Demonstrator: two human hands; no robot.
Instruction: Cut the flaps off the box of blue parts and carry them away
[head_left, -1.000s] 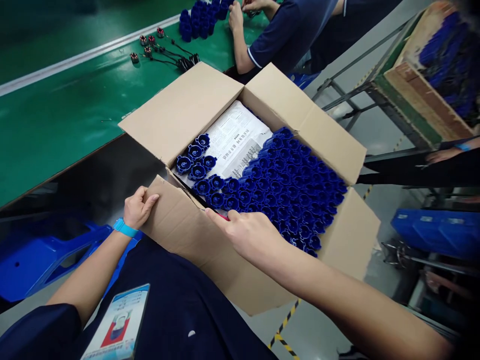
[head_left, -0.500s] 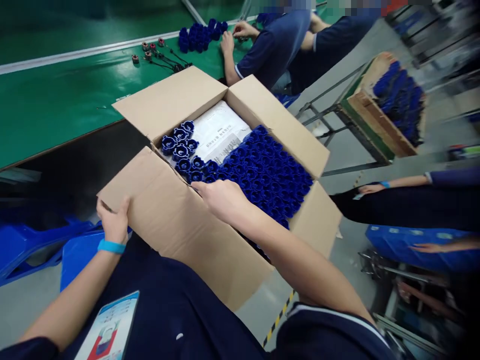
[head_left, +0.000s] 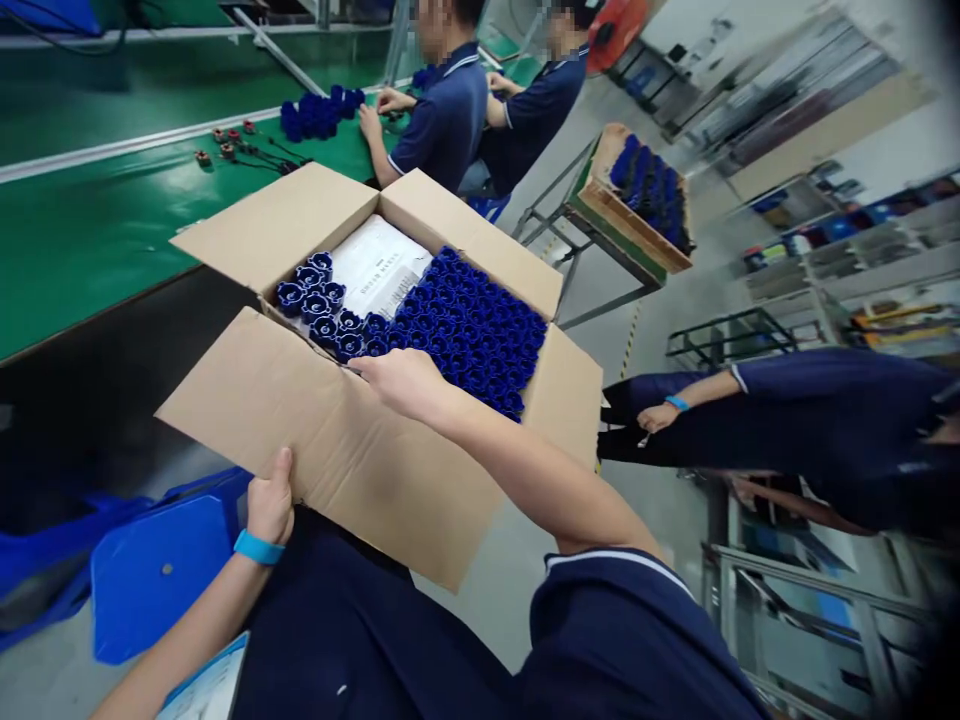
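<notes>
An open cardboard box [head_left: 217, 390] fills the middle of the head view, its flaps folded outward. Inside, blue plastic cups [head_left: 480, 320] stand packed in rows on the right, with several more at the left. Beside them lies a white printed packet [head_left: 379, 262]. My left hand [head_left: 271, 505] grips the outer edge of the near flap, thumb on top and fingers hidden underneath. At the box's near rim, where that flap folds, my right hand [head_left: 405, 382] is closed with its fingertips on the cardboard edge.
A green workbench [head_left: 97, 225] runs along the left, bearing blue cups [head_left: 319, 115] and small wired parts [head_left: 244, 145]. Two co-workers sit there; another person [head_left: 825, 410] stands at right. A blue stool [head_left: 161, 570] is below left. A wooden tray [head_left: 637, 220] rests on a metal stand.
The whole view has shifted, so the bench and box appear further left. My left hand has moved from the flap's left corner along its outer edge, toward my body. My right hand keeps its place.
</notes>
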